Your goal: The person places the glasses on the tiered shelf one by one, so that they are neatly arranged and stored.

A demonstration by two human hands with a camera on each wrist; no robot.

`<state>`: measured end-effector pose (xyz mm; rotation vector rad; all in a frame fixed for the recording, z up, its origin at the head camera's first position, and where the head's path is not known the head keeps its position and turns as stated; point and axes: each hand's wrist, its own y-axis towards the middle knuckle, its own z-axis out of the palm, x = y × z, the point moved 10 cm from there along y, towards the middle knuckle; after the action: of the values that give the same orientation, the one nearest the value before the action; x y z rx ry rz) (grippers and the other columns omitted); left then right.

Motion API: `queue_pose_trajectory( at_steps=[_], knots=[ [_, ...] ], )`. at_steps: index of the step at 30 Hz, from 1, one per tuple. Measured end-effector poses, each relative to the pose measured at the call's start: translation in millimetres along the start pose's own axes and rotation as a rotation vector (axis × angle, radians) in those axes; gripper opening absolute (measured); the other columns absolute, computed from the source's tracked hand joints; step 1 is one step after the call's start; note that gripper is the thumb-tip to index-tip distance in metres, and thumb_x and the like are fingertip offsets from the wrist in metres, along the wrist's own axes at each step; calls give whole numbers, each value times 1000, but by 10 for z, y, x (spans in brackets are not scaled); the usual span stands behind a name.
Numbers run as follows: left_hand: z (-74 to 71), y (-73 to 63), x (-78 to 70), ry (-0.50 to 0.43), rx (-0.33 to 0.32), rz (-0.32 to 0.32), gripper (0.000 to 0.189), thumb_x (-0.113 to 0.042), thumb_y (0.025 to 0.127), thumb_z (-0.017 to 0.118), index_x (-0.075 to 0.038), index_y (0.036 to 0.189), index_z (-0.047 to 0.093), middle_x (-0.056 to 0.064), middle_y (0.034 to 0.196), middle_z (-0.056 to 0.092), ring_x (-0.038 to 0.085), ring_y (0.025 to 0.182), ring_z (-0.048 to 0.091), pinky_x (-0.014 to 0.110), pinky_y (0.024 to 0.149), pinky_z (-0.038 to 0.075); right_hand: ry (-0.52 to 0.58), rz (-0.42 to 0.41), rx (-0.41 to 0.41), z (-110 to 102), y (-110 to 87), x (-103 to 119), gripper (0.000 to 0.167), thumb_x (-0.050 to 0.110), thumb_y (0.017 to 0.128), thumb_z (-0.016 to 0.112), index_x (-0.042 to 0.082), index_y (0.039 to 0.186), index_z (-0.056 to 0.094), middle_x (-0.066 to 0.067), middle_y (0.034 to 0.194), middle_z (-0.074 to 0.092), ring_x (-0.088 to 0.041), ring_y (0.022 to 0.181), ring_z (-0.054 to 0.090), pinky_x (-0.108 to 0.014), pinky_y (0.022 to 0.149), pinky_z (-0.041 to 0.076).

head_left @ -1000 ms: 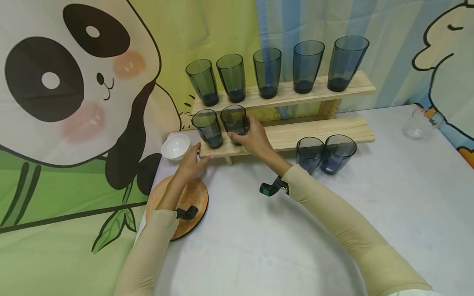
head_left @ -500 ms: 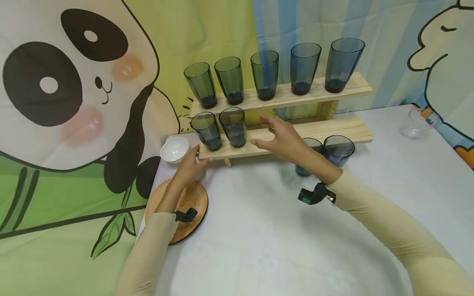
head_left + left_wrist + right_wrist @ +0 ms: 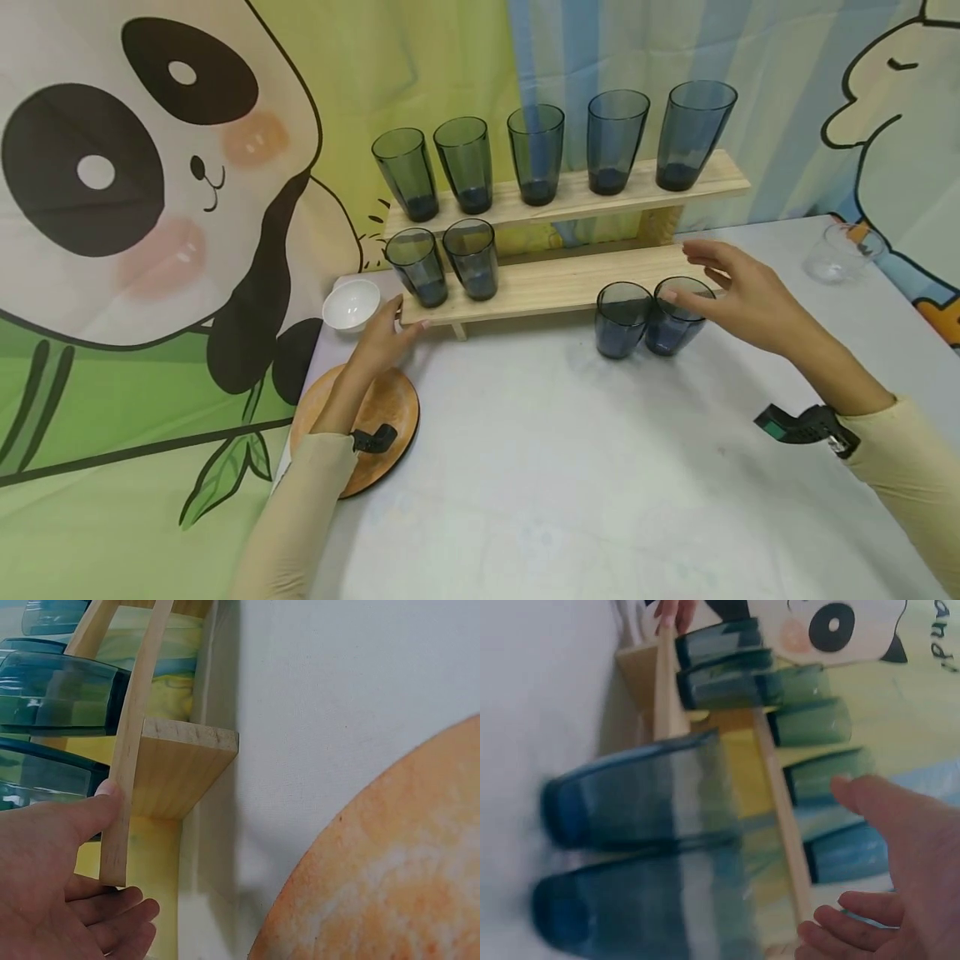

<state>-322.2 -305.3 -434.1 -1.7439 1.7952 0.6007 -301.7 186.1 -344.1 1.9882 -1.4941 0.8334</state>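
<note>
My left hand [image 3: 384,337] grips the left end of a two-tier wooden shelf [image 3: 555,283]; in the left wrist view the thumb lies on the lower board [image 3: 114,859], with fingers at its underside. My right hand [image 3: 757,304] is spread, thumb and fingers apart, at the rightmost of two dark tinted glasses standing on the table; its thumb overlaps that glass [image 3: 667,337] in the head view. The other table glass [image 3: 618,333] stands close beside it. Two matching glasses, a left one [image 3: 423,279] and a right one [image 3: 477,271], stand upright at the lower board's left end.
Several matching glasses, among them a middle one [image 3: 536,162], line the upper board. A white bowl [image 3: 351,305] sits left of the shelf, and a round wooden plate [image 3: 393,417] lies under my left forearm. A clear glass vessel [image 3: 836,254] stands far right.
My right hand has let go of the second glass on the lower board and moved right to the glasses on the table. My left hand has stayed at the shelf end.
</note>
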Motion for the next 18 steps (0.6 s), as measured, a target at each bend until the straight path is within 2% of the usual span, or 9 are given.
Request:
queue_pose_trajectory(
  at_steps=[4,8,12,18],
  knots=[
    [-5,-2,-18,9,-2,5,88,-44,103,68,1,166,25,27,163,39,43,153,36,59,126,28,9,61,15,44,-132,-336,108,44,92,83,7,169,16,-28,169,28,-52,152,32,-66,118,35],
    [-6,2,-25,17,-2,7,88,-43,103,68,2,165,25,28,163,39,44,153,36,60,126,29,49,85,22,183,-197,-550,117,42,90,86,3,169,10,-31,169,23,-55,152,30,-68,118,34],
    [9,14,-22,14,5,4,89,-45,103,68,1,166,25,28,163,39,44,152,36,59,126,30,103,75,-12,329,-201,-673,115,37,89,88,-2,167,14,-34,163,30,-53,149,33,-68,119,33],
    [9,4,-16,5,6,-6,89,-45,103,68,1,166,25,27,163,39,43,152,37,59,125,31,146,53,-87,419,-140,-773,102,33,91,86,-4,163,24,-32,154,42,-50,144,40,-67,115,37]
  ],
)
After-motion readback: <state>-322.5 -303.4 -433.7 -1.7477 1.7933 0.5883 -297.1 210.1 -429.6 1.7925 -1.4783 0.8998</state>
